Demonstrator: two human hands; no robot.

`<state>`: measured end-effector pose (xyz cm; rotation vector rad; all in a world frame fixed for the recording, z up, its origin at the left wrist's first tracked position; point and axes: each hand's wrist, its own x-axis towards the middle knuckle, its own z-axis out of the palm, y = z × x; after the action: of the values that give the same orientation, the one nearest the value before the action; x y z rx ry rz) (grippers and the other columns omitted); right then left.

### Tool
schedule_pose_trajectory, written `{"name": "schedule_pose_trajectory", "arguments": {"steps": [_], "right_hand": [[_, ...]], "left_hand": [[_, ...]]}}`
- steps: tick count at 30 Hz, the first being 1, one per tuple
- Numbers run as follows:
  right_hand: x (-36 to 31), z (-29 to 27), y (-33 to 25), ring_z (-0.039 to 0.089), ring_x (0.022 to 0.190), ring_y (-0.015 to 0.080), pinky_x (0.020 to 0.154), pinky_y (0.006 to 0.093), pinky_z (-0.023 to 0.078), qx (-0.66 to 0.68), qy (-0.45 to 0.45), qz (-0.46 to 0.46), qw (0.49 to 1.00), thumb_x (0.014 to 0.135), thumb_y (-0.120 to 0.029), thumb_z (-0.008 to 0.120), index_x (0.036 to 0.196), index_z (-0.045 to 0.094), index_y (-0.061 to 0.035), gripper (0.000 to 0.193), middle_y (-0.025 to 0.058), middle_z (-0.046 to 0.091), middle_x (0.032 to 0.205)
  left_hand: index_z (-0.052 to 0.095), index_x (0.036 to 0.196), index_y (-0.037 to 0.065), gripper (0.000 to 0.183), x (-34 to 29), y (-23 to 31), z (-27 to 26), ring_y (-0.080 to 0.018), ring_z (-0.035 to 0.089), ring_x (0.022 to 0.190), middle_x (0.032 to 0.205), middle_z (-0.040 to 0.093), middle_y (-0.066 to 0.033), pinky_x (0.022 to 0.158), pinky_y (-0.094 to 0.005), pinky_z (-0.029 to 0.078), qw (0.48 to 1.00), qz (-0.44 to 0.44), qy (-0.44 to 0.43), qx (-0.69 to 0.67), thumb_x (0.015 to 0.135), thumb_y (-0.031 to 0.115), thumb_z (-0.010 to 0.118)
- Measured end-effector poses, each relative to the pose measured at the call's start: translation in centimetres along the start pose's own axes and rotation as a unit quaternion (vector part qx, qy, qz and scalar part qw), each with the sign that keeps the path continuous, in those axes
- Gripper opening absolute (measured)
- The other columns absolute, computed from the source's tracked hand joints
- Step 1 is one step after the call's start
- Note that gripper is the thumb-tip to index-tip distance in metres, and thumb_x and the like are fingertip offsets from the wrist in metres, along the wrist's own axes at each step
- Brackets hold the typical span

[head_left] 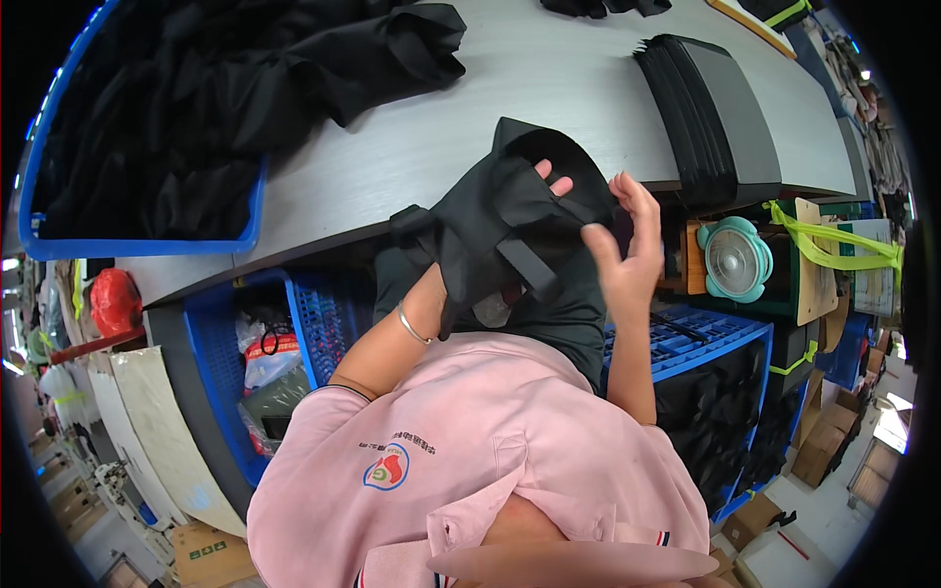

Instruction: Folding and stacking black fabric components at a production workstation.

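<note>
A black fabric bag [500, 216], with straps and a stiff raised flap, is held up over my lap at the table's front edge. My left hand [554, 179] is inside it and holds it up; two fingertips poke out at its opening, while the palm and thumb are hidden under the cloth. At the bag's right side, my right hand [635, 230] has its thumb and fingers spread. Nothing is between those fingers, and I cannot tell whether the fingertips touch the bag's rim.
On the grey table [549, 73], a blue crate [250, 230] of black fabric pieces stands left and a stack of black panels [720, 118] right. A small turquoise fan [735, 257] is beside the table. Below are a blue basket [319, 328] and a blue crate [706, 358].
</note>
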<state>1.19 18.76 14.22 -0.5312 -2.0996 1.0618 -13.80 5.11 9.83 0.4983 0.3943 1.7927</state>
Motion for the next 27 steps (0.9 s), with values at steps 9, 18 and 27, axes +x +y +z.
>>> {"name": "schedule_pose_trajectory", "arguments": {"steps": [9,18,27], "right_hand": [[0.2,2.6,3.1,0.063,0.103,0.0273,0.097,0.0430,0.050,-0.319,0.111,-0.240,0.910,0.072,0.003,0.072,0.113,0.064,0.0012,0.042,0.0128,0.065,0.110],[0.9,-2.0,1.4,0.056,0.116,0.0302,0.110,0.0536,0.035,-0.055,-0.237,-0.141,0.960,0.070,-0.007,0.075,0.077,0.064,-0.0026,0.014,0.0093,0.062,0.110],[10.7,0.2,7.4,0.057,0.096,0.0121,0.084,0.0257,0.046,0.120,0.024,0.054,0.991,0.101,-0.010,0.057,0.106,0.065,0.0057,0.018,0.0068,0.058,0.113]], "left_hand": [[0.047,0.144,0.003,0.045,0.0,-3.5,-1.0,-0.0235,0.043,0.139,0.150,0.047,-0.0116,0.114,-0.0357,0.036,0.735,0.117,-0.024,0.668,0.102,0.018,0.051],[0.052,0.140,0.005,0.043,-1.6,0.3,-9.9,-0.0192,0.051,0.127,0.137,0.056,-0.0081,0.109,-0.0310,0.041,0.785,-0.032,0.026,0.618,0.098,0.014,0.057],[0.051,0.141,0.000,0.044,2.7,1.4,-3.5,-0.0203,0.062,0.111,0.134,0.058,-0.0128,0.101,-0.0275,0.046,0.917,-0.146,0.321,0.183,0.102,0.021,0.051]]}}
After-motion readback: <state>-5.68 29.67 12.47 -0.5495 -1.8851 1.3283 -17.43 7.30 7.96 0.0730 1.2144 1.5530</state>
